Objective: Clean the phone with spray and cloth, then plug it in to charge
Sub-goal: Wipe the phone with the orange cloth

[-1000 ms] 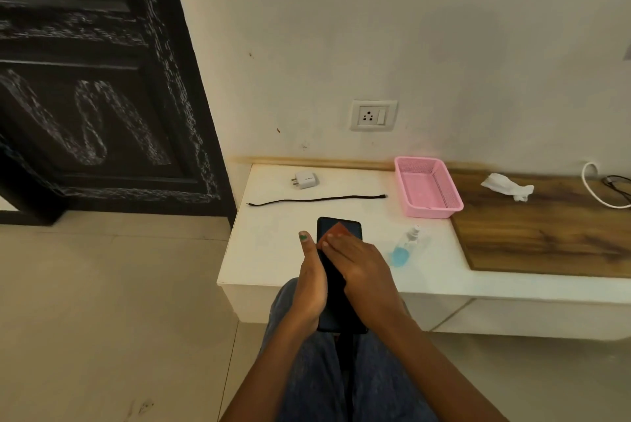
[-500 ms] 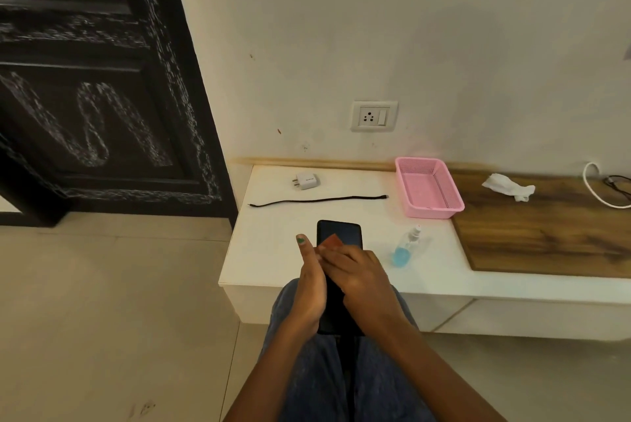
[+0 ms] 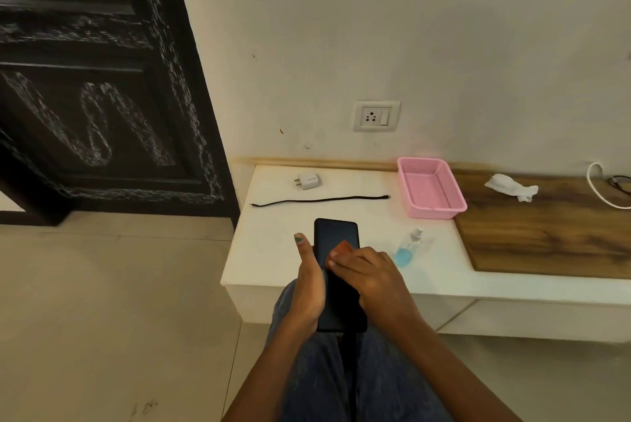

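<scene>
My left hand [image 3: 309,288] grips a black phone [image 3: 336,237] by its left edge, screen up, above my knees. My right hand [image 3: 367,276] presses a small orange-red cloth [image 3: 343,247] flat on the middle of the screen. Most of the cloth is hidden under the fingers. A small spray bottle [image 3: 408,247] with blue liquid lies on its side on the white shelf [image 3: 273,251], just right of my right hand. A white charger adapter [image 3: 307,181] and a black cable [image 3: 321,200] lie further back on the shelf. A wall socket [image 3: 375,116] sits above them.
A pink plastic basket [image 3: 431,188] stands at the back of the shelf beside a wooden board [image 3: 546,237]. A crumpled white tissue [image 3: 510,187] and a white cord [image 3: 601,189] lie on the board. A dark carved door [image 3: 95,80] fills the left.
My right hand has slid the cloth down the phone screen toward me, uncovering more of the phone's top. The left hand keeps its grip in the same place.
</scene>
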`<state>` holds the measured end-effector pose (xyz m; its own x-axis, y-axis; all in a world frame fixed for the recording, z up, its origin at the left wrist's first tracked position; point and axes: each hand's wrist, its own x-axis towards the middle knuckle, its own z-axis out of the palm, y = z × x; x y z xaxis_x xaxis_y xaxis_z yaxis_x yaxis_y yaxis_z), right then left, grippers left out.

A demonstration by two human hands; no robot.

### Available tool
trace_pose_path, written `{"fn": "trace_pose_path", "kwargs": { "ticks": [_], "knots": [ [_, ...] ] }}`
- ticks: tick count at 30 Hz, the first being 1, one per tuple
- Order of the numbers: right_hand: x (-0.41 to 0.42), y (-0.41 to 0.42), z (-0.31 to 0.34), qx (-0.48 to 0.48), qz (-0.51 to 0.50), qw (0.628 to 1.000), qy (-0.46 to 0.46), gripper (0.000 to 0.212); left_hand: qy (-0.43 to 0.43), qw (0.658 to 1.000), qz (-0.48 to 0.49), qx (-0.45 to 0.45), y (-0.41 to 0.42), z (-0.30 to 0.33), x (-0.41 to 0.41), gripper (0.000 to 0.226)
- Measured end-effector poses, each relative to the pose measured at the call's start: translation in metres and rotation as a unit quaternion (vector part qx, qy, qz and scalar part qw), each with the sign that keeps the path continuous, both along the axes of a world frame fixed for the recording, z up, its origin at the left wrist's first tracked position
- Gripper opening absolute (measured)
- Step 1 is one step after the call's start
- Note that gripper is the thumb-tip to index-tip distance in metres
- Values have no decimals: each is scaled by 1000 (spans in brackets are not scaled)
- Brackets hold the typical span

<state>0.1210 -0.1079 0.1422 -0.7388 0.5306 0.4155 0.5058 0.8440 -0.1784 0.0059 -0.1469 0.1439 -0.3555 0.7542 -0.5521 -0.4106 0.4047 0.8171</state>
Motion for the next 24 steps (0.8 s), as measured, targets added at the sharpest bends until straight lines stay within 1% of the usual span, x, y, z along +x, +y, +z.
{"fn": "trace_pose_path", "kwargs": {
  "ticks": [2,4,5,7,11,12,14,17,19,21,22,24],
  "knots": [
    [-1,8,5,0,-38,999,16,57,13,1000,-9,-4,0,0,3,124],
    [-8,10,11,2,-77,996,38,47,17,1000,-22,-2,1,0,6,119],
    [-11,9,13,5,-87,995,42,47,16,1000,-27,0,2,1,7,117],
    [-15,3,11,11,-80,996,32,48,16,1000,-27,-1,3,2,7,118],
    [-4,-1,3,12,-1,1000,6,54,7,1000,-2,2,-1,-2,1,124],
    [0,1,4,7,-3,1000,4,56,9,1000,5,-2,-1,-2,0,125],
    [5,8,8,-12,-39,999,10,61,18,1000,11,-15,-1,-3,0,128],
    [2,15,12,-17,-92,995,34,66,12,1000,10,-15,2,0,3,123],
    [-3,12,11,-5,-94,995,40,66,10,1000,12,-18,4,2,4,120],
    [-3,7,6,1,-66,997,35,70,10,999,19,-24,4,2,1,121],
    [-1,5,2,7,-46,998,30,68,11,999,23,-28,4,1,0,121],
    [5,4,-2,23,-18,999,28,54,13,999,31,-33,2,-1,-3,118]
  ]
}}
